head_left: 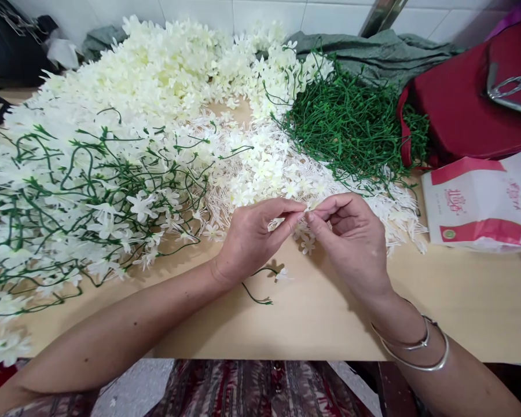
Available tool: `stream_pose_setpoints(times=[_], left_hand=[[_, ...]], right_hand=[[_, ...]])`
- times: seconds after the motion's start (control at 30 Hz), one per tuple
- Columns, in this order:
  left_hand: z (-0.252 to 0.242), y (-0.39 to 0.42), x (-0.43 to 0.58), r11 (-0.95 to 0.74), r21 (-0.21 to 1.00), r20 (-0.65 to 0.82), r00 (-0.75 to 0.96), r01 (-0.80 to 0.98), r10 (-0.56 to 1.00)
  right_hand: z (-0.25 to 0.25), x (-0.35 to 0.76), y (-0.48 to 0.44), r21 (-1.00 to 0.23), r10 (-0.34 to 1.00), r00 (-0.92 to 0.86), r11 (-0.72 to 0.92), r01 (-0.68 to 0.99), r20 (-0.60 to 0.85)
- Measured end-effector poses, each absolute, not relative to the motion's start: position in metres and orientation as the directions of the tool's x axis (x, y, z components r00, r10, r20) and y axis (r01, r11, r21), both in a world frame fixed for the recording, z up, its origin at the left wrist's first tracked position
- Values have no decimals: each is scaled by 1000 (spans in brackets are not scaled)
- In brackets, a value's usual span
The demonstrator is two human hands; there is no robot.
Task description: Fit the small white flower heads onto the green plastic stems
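At centre, the left hand [254, 231] and right hand [351, 240] pinched a tiny white flower piece [308, 209], stemmed flowers [87, 185] lay ready at left, and loose green stems [347, 124] remained upper right.

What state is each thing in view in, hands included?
Left hand: fingertips pinched on a small white piece.
Right hand: fingertips pinched at the same piece.
White blossoms: loose, heaped.
Green stems: loose, tangled.
Stemmed flowers: piled, overlapping.
White thready pieces: loose, strewn.
Grey-green cloth: crumpled.
Printed packet: lying down, creased.
Red bag: open or shut, can't tell.
Bangles: worn.
Table: partly covered.
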State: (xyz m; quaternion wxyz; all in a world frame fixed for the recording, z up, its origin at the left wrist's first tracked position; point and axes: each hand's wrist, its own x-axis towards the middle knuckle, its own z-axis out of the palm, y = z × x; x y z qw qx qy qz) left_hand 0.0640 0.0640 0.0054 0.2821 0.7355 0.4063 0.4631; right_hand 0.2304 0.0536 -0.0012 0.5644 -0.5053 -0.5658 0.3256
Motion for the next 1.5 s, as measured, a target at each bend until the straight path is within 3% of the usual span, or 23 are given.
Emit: stream_pose_setpoints(times=[0.27,0.43,0.67,0.87,1.07,1.23,1.5], left_hand=[[4,64,66,-555,769,508,223,318,832],[2,68,65,-508,802,448,245,315,860],[14,72,63,-357,921,334,160,153,929],[20,74,58,-293,951,292,25,94,956],[12,72,61,-206,978,207,125,-19,970],[10,68,63,-295,955,282,186,44,941],[7,65,64,-255,966,244,200,32,949]], right_hand=[[3,232,53,-928,940,113,290,232,322],[-2,230,52,-909,924,114,326,260,364],[-3,234,54,-920,936,117,295,259,333],[-3,246,60,-817,896,83,356,453,437],[-1,241,51,-748,848,-38,486,452,528],[-3,237,47,-706,825,-18,494,507,565],[2,236,51,-737,828,14,491,464,560]])
